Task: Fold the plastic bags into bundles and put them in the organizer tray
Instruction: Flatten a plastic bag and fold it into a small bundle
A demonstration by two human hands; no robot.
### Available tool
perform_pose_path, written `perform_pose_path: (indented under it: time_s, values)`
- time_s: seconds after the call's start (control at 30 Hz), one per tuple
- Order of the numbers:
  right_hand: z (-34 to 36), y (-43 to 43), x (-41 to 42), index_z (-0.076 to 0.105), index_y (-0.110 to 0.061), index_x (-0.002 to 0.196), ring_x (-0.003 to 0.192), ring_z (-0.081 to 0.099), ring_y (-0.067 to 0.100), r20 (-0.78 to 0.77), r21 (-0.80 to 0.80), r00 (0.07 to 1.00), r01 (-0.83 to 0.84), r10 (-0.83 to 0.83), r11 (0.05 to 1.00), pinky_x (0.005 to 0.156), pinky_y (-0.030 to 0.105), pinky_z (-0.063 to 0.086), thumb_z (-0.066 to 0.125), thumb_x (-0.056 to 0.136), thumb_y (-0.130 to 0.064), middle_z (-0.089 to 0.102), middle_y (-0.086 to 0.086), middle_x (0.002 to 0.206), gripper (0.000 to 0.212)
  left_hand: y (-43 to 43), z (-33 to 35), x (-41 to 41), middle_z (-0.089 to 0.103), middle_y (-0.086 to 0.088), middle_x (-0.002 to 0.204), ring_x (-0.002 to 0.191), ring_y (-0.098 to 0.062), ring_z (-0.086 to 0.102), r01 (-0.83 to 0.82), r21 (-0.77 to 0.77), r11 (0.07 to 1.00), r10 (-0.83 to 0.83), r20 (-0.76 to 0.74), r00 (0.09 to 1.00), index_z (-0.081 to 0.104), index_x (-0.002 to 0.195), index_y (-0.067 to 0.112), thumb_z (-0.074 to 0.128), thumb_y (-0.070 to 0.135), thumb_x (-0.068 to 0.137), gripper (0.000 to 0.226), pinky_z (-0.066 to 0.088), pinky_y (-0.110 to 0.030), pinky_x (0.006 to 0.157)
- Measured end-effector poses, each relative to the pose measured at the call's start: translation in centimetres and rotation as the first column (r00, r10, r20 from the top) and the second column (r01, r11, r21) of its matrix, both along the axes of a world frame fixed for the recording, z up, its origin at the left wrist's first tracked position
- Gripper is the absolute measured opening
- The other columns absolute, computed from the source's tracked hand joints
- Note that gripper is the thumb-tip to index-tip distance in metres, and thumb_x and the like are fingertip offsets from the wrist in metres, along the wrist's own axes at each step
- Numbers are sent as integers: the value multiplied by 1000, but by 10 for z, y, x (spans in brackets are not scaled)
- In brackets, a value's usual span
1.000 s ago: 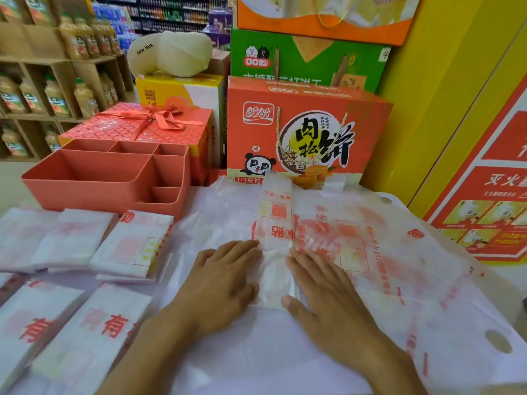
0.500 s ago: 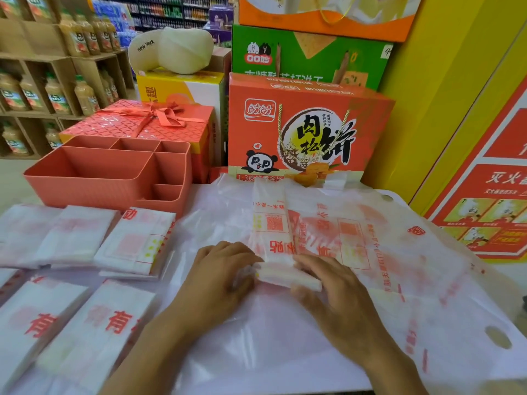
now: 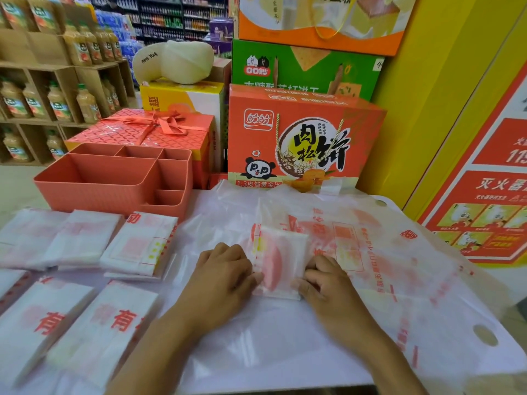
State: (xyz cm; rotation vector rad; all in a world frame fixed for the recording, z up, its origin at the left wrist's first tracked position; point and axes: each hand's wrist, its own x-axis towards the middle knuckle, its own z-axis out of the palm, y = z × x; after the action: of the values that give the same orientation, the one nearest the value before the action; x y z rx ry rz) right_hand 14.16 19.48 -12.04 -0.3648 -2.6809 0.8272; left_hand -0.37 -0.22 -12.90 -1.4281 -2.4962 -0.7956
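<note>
1. Nearest the camera, well in front of the organizer tray (image 3: 85, 192) and off to its right, both hands are on a half-folded bag (image 3: 281, 260). The left hand (image 3: 225, 276) has curled fingers gripping the bag's left edge. The right hand (image 3: 325, 283) is curled too, pinching the lower right edge.
2. That bag lies on top of a pile of flat bags (image 3: 399, 280), spread out in front and to the right of the tray.
3. Also well in front of the tray, but to the left, are two finished bundles with big red characters (image 3: 114, 323).
4. Right up against the tray's front wall there's a row of three more folded bundles (image 3: 139, 243).
5. The tray itself is coral plastic with one big compartment and several small ones. You can see the bare inner walls, and every bundle in view sits outside it on the table.
6. Just behind the tray is a red gift box (image 3: 148, 129) with a ribbon.
7. To the tray's right stands an orange snack box (image 3: 305, 138) with a panda on it.
8. Far left behind the tray are shelves of juice bottles (image 3: 57, 101).
</note>
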Motion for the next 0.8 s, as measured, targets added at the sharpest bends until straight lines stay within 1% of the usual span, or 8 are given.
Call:
perform_pose_path:
  time_s: [0.17, 0.23, 0.27, 0.33, 0.4, 0.5, 0.67, 0.8]
  values:
    - [2, -8, 0, 44, -34, 74, 93, 41, 2, -51, 164, 994, 101, -94, 981, 79, 22, 37, 63, 89, -53, 42, -21, 90, 31, -3, -1, 4, 44, 16, 108, 100, -13, 42, -72, 15, 997, 72, -9, 997, 50, 102, 32, 53, 54, 88, 26, 33, -33, 86]
    - [2, -11, 3, 50, -32, 105, 107, 44, 7, -37, 193, 991, 131, -126, 972, 91, 28, 43, 58, 90, -57, 46, -16, 112, 30, -4, -4, 2, 41, 15, 140, 127, -14, 41, -56, -28, 998, 56, 2, 998, 46, 132, 31, 49, 54, 90, 47, 34, -34, 101]
    - [3, -12, 4, 44, -32, 129, 126, 40, 10, 5, 205, 992, 123, -126, 971, 105, 30, 40, 53, 94, -58, 41, -13, 134, 45, -4, -3, 2, 34, 16, 154, 141, -12, 32, -43, -71, 997, 43, 3, 999, 40, 144, 33, 42, 55, 91, 57, 30, -36, 109]
    - [6, -15, 6, 11, -41, 157, 151, 7, 4, 126, 247, 988, 56, -89, 968, 125, 33, 19, 39, 101, -57, 7, -21, 164, 65, -3, 0, 3, 17, 19, 166, 152, -9, 16, -21, -150, 988, 23, 12, 1000, 28, 156, 36, 26, 57, 91, 68, 19, -37, 118]
    - [9, -18, 5, -5, -44, 159, 152, -14, -2, 215, 275, 975, -11, -51, 961, 128, 34, 5, 29, 104, -54, -13, -27, 165, 65, -2, 3, 3, 12, 21, 167, 154, -7, 9, -16, -196, 981, 23, 33, 999, 25, 158, 38, 17, 57, 88, 73, 12, -35, 120]
    - [10, -20, 4, -7, -44, 159, 150, -20, -4, 263, 277, 963, -15, -61, 961, 128, 36, 2, 25, 103, -59, -17, -28, 164, 66, -2, 5, 4, 17, 24, 165, 153, -5, 9, -21, -222, 975, 30, 39, 999, 28, 155, 41, 13, 57, 85, 73, 9, -33, 119]
    - [3, -17, 3, -3, -40, 160, 153, -12, 0, 267, 299, 962, -24, -60, 954, 128, 37, 4, 18, 77, -98, -12, -24, 166, 103, -2, 4, 3, 28, 26, 160, 150, -3, 15, 1, -179, 984, 10, 60, 998, 37, 149, 40, 18, 54, 86, 67, 12, -32, 118]
    - [0, -17, 5, 2, -41, 159, 155, 0, 4, 236, 281, 971, -19, -50, 960, 128, 37, 8, 27, 72, -101, 0, -21, 168, 109, -2, 4, 2, 42, 25, 150, 143, 0, 31, 8, -91, 996, 0, 87, 996, 47, 143, 38, 21, 44, 90, 60, 22, -32, 113]
